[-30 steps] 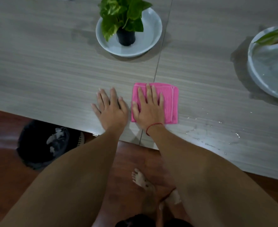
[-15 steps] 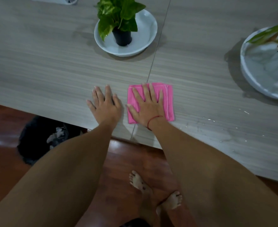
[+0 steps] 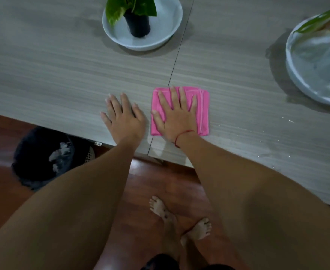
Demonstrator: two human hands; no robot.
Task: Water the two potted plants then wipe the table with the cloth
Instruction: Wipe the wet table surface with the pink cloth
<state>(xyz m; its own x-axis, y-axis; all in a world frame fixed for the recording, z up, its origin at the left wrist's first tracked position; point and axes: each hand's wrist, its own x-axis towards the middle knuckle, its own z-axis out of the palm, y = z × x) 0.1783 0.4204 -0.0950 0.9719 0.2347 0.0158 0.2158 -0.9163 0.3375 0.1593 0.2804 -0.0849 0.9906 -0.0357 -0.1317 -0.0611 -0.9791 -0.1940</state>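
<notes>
Two hands lie flat on the gray table (image 3: 43, 75): the left hand (image 3: 123, 119) rests with straight fingers on the bare top. Just beside it, the right hand (image 3: 176, 115) presses flat on the pink cloth (image 3: 204, 114) near the front edge. One green plant (image 3: 135, 6) stands in a white bowl (image 3: 172, 22) farther back, a second plant (image 3: 319, 20) sits in a big dish (image 3: 306, 75) at the right, and little water drops (image 3: 288, 121) shine to the right of the cloth.
</notes>
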